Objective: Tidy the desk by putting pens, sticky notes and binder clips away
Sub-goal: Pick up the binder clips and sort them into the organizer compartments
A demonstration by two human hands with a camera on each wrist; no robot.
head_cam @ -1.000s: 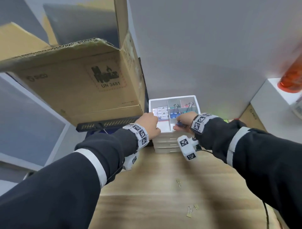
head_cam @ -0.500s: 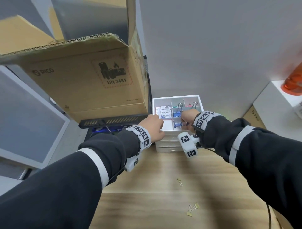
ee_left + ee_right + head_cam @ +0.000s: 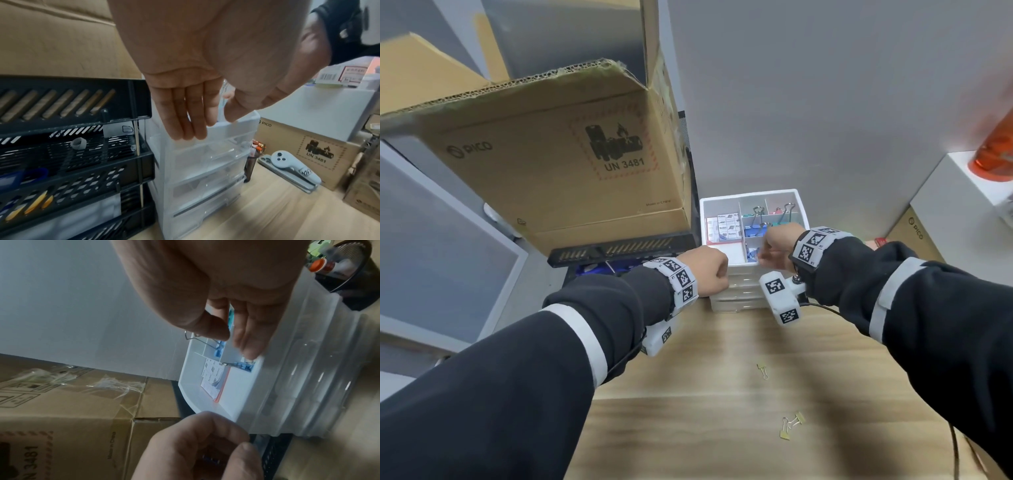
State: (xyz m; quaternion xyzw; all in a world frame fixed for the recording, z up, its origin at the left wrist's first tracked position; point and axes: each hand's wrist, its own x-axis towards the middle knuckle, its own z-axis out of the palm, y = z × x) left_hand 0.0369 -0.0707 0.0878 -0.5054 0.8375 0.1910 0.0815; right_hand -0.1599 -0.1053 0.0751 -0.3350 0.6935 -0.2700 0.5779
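Note:
A white drawer organiser (image 3: 753,197) stands at the desk's back edge, its top tray split into compartments. Sticky note pads (image 3: 726,226) lie in the left one, and large binder clips (image 3: 758,214) stand in the rear ones. My right hand (image 3: 774,251) hangs over the front right compartment, fingers (image 3: 249,345) pointing down just above small blue clips (image 3: 243,365), thumb apart and nothing pinched. My left hand (image 3: 709,274) is curled at the organiser's front left corner, cupping small dark blue clips (image 3: 209,456). Gold clips (image 3: 791,425) lie loose on the desk, with another (image 3: 763,370) closer to the organiser.
A big cardboard box (image 3: 551,164) sits on a black mesh tray stack (image 3: 72,146) just left of the organiser. A white controller (image 3: 287,164) and more boxes lie to the right, with a black mesh cup (image 3: 353,272) beside the organiser. An orange bottle (image 3: 996,150) stands far right.
A second ago my right fingertips pinched a blue clip over the front right compartment; now they hold nothing. My left fist has sunk slightly toward the front corner.

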